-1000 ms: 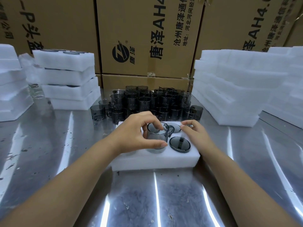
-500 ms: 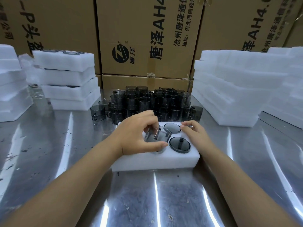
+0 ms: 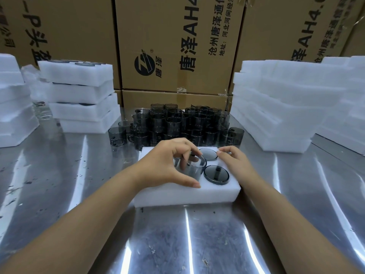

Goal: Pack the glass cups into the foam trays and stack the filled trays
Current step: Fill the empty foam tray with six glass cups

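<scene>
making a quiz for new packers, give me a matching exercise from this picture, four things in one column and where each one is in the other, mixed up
Things
1. tilted cup
2. right hand
3. loose cups
4. filled trays

Places
a. stacked at the left rear of the table
b. standing clustered behind the foam tray
c. gripped by the left hand over the foam tray
d. resting on the foam tray's right side

Pairs: 1-c, 2-d, 3-b, 4-a

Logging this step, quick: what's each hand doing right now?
Left hand: holding a tilted grey glass cup.
Right hand: open, resting on the foam tray.
</scene>
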